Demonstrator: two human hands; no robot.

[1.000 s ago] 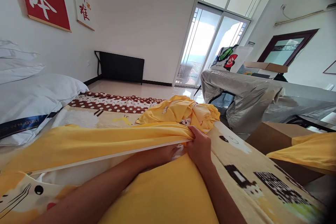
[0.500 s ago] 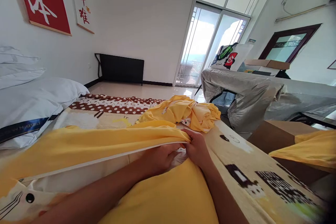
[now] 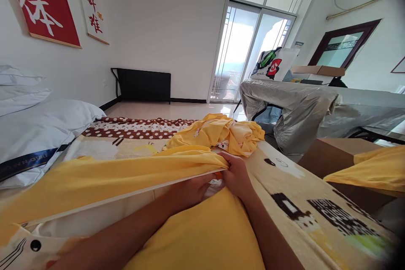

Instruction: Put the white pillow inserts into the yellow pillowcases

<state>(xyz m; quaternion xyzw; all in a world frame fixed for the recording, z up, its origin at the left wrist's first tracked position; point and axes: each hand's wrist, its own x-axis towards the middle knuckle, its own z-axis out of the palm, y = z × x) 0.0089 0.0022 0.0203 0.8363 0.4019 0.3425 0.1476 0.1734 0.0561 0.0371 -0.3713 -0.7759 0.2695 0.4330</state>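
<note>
A yellow bedding cover (image 3: 120,173) with a pale edge is pulled taut across the bed in front of me. My right hand (image 3: 236,173) is closed on its bunched far end. Just left of it, my left hand (image 3: 193,187) is curled below the stretched edge, its fingers closed on the cover's folds by the right hand and partly hidden. My left forearm passes under that edge, over the pale inner side. More of the yellow cloth lies between my arms. A printed cartoon face (image 3: 31,244) shows at the lower left.
Beyond my hands lies a crumpled yellow cloth heap (image 3: 218,133) on the patterned blanket (image 3: 268,185). White pillows (image 3: 53,122) are stacked at left. To the right stand a cardboard box (image 3: 329,156) with yellow cloth (image 3: 376,171) over it and a table under silver sheeting (image 3: 297,105).
The view has shifted slightly, so the pillows and wall hangings sit a little lower and further left. Both hands keep their places on the cover, which stays stretched.
</note>
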